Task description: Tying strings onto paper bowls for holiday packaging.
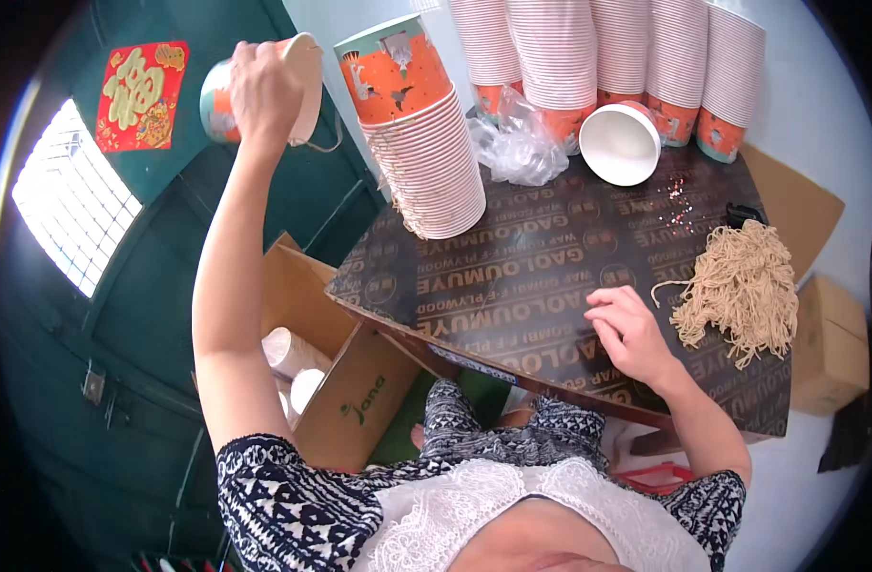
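Note:
High on the left, my left hand (262,93) is closed round an orange and teal paper tub (308,88), tipped on its side. A thin cord hangs from that tub's lower edge. Just right of it, a tall stack of paper tubs (424,167) stands on the dark table (512,276), with cords dangling down the stack's left side. My right hand (628,334) is low over the table's front part, fingers loosely bent, thumb apart, nothing in them. The nearest thing to it is a heap of beige cords (741,291), one loose end curling toward the hand.
Several tall tub stacks (550,57) line the table's back. Before them lie a crumpled clear plastic bag (522,143), a tipped single tub (621,145) and small red and white bits (679,205). An open carton (359,396) holding white tubs stands below the table's left edge.

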Motion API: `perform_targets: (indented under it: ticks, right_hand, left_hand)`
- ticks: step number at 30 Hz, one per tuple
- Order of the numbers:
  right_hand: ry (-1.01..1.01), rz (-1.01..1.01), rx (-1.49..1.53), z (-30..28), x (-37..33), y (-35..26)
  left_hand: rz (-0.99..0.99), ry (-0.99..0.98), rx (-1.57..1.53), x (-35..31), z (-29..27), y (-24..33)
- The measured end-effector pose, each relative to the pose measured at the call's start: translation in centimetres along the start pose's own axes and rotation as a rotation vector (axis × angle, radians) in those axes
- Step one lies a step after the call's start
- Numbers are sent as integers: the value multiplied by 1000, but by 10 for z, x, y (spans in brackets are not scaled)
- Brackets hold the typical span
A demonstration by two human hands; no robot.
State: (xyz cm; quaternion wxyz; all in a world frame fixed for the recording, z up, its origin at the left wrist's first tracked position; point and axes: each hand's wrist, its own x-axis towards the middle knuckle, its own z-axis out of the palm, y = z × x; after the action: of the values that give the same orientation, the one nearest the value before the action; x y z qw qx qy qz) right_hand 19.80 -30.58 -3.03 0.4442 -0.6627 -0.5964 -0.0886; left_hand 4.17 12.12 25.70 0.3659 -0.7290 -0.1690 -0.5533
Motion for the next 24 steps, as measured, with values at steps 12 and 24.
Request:
perform_targets:
  ticks: [12, 24]
  right_hand:
    - [-7, -25, 67, 14, -6, 5]
    - [-53, -39, 68, 15, -10, 3]
  left_hand:
    - [336, -54, 193, 78, 49, 97]
    - [761, -347, -75, 66, 76, 108]
